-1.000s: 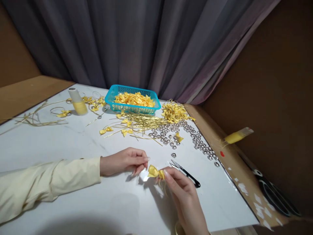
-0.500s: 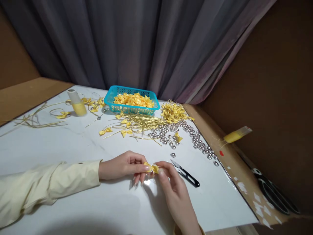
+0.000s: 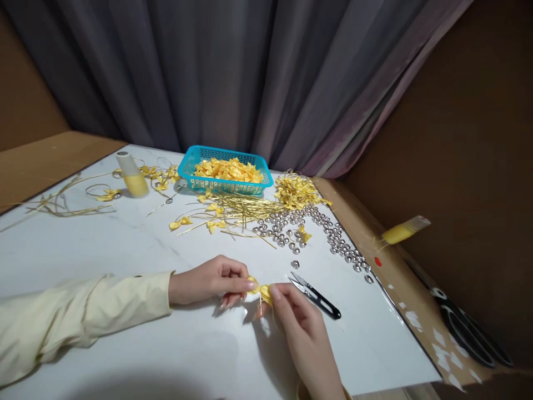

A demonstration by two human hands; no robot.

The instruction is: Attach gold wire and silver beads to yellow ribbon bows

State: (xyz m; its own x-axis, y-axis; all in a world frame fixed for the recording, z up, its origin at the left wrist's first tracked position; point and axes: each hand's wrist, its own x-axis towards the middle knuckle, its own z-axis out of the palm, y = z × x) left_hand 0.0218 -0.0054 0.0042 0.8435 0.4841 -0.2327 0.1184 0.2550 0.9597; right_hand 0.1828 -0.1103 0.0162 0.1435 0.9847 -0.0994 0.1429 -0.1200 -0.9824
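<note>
Between my two hands a small yellow ribbon bow (image 3: 265,293) is held above the white board. My left hand (image 3: 219,280) pinches its left loop between thumb and fingers. The right loop is pinched by my right hand (image 3: 302,319). A pale thread hangs from the knot in the bow's middle. Just right of my right hand lie black-handled thread snips (image 3: 316,295), blades pointing up and left. A single silver bead (image 3: 295,264) rests beyond the snips.
A blue basket (image 3: 227,183) of yellow bows stands at the back. Around it lie gold cords (image 3: 245,206), a heap of corded bows (image 3: 296,191), scattered silver beads (image 3: 341,244) and an upright thread spool (image 3: 133,176). Large scissors (image 3: 466,325) and another spool (image 3: 406,229) are at right.
My right hand has turned a little and shifted its fingers on the bow. More of the bow and its hanging thread now shows. The left hand keeps its pinch.
</note>
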